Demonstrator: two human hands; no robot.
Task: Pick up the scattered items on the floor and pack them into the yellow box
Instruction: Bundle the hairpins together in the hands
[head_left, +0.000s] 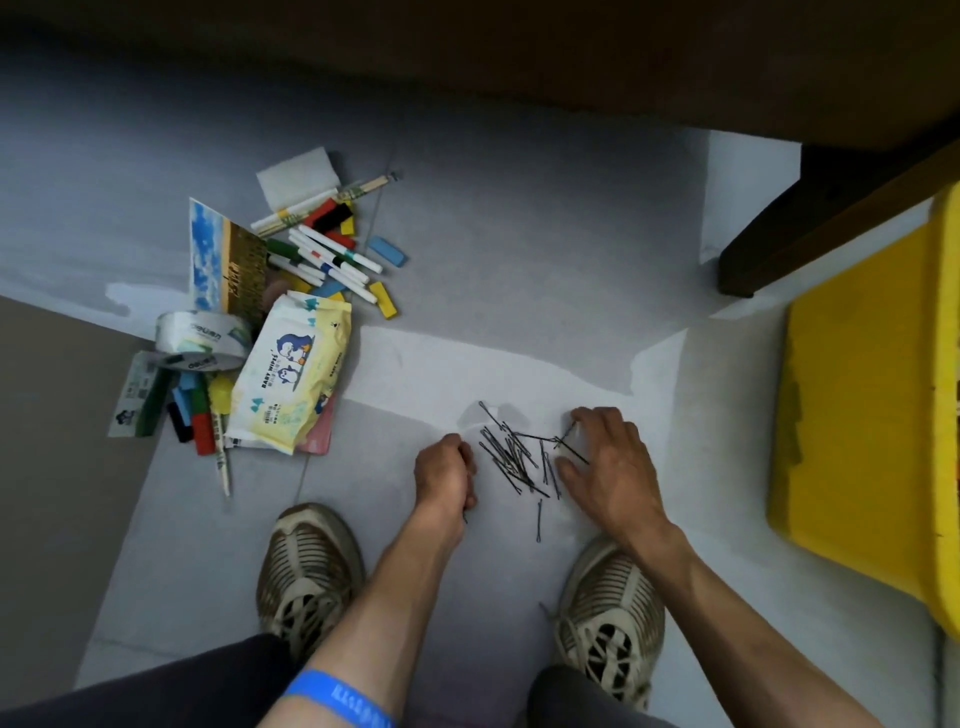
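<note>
"BABY WIPES" on yellow wipes pack (291, 375); "deli" on white tape roll (203, 340).

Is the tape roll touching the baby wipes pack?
Touching. In the head view the tape roll lies against the left edge of the wipes pack, and no floor shows between them.

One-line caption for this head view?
Both hands, left hand and right hand, gather thin black hairpins beside the yellow plastic box.
</note>
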